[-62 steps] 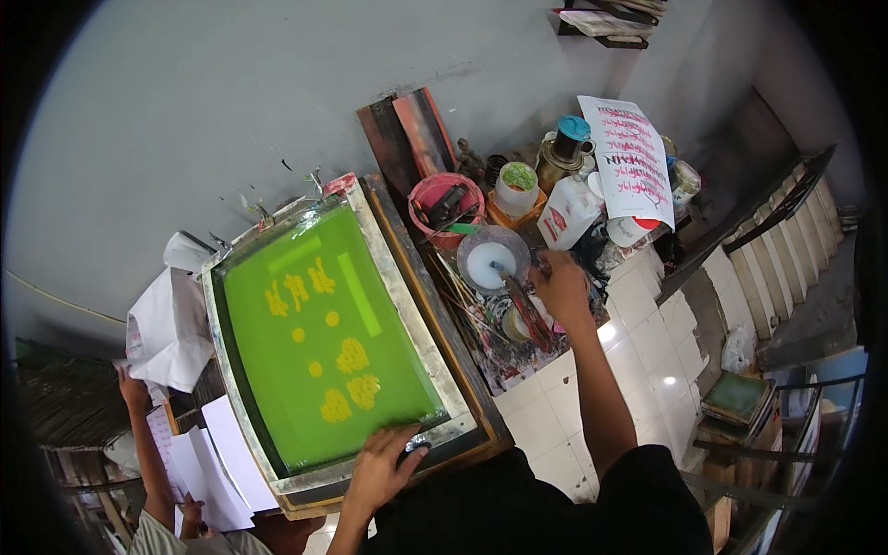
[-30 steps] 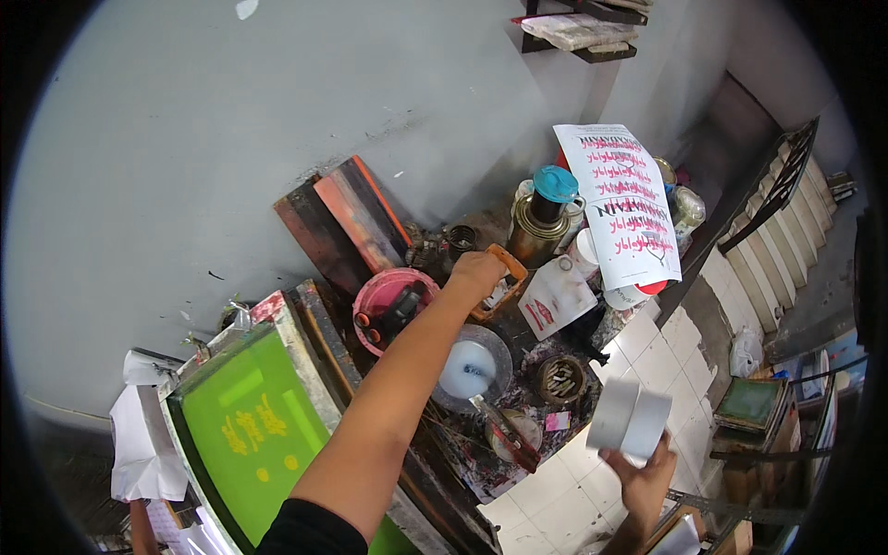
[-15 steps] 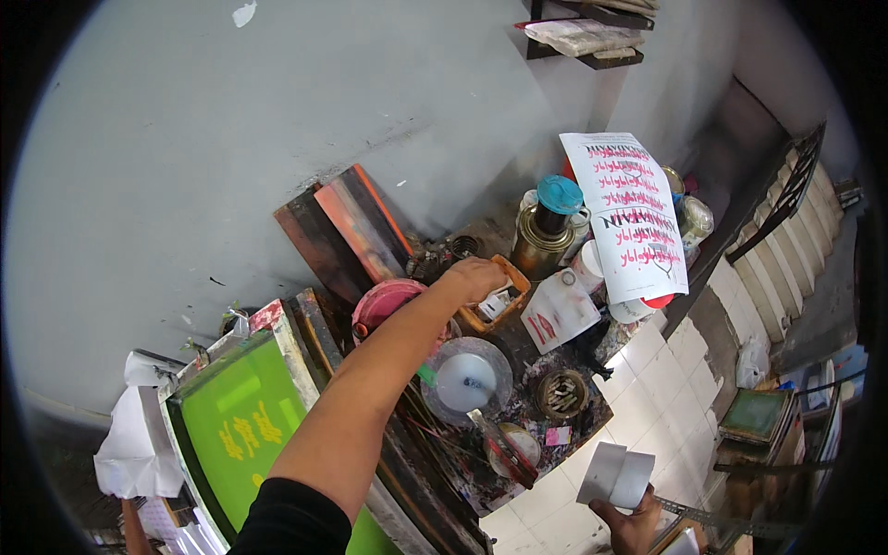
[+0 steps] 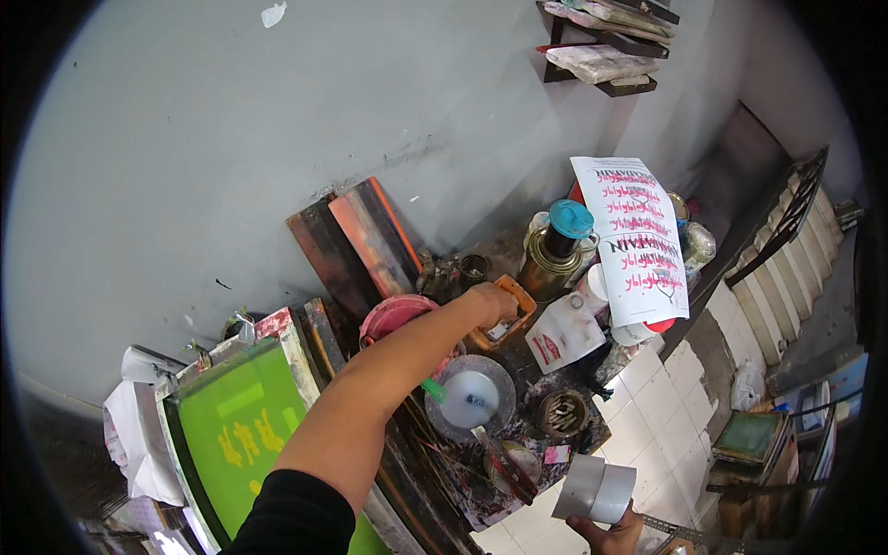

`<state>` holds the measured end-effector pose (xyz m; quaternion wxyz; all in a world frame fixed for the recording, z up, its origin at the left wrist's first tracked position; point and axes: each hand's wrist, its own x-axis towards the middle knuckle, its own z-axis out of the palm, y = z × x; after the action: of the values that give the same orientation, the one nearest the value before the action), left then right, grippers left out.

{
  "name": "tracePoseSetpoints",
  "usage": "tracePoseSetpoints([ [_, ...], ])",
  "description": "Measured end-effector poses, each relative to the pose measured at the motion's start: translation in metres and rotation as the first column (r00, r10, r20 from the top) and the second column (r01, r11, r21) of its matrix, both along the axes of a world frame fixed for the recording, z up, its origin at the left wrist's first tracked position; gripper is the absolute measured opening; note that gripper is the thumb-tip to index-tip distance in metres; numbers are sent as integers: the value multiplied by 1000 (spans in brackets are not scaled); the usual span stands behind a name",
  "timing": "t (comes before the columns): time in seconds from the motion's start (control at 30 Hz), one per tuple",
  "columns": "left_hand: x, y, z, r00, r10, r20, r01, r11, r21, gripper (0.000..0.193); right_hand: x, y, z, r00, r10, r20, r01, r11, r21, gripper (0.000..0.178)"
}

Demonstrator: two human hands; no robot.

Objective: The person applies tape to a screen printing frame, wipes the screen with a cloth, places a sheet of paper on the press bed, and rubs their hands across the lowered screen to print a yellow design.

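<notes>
My left hand point(image 4: 492, 305) reaches down into a small orange basket point(image 4: 518, 326) on the cluttered bench. Its fingers are bent over the far side and mostly hidden, so what they touch there does not show; pale items lie inside. Low on the right, my right hand point(image 4: 612, 535) grips silver-grey tape point(image 4: 592, 488), which looks like two wide rolls side by side. The thumb is on the left, the fingers on the right. Just below the left forearm stand a pink bucket point(image 4: 393, 314) and a clear tub point(image 4: 504, 393) of cloudy liquid.
A green printing screen point(image 4: 217, 435) leans at the left. Around the basket are a metal can point(image 4: 546, 268), a stained white container point(image 4: 562, 335), a round tin point(image 4: 562, 413) and a stained tool point(image 4: 509, 467). A printed sheet point(image 4: 638, 231) covers jars; stairs point(image 4: 777, 264) lie far right.
The view has shifted, with the bench lower in it. My left hand stays at the basket, bent further into it. My right hand has moved slightly left with the tape, which is turned more upright.
</notes>
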<state>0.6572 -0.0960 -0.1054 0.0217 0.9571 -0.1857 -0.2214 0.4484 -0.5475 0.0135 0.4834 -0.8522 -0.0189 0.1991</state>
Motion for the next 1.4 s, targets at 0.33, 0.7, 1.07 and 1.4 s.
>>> tracePoseSetpoints([
  [0.33, -10, -3, 25, 988, 136, -70, -142, 985, -93, 30, 0, -9, -12, 1000, -31, -4, 31, 998, -61, 48],
  [0.7, -48, 54, 124, 887, 452, 90, -321, 746, -583, 30, 46, 81, 43, 762, 414, 498, -363, 910, -201, 39],
  [1.07, -250, 57, 225, 507, 827, -242, -326, -75, -942, 26, 171, 293, -41, 245, 826, 508, -383, 564, -732, 21],
  [1.4, -417, -2, 188, 108, 873, -476, -407, -398, -822, 21, 205, 328, -93, 360, 899, 249, -388, 387, -837, 28],
])
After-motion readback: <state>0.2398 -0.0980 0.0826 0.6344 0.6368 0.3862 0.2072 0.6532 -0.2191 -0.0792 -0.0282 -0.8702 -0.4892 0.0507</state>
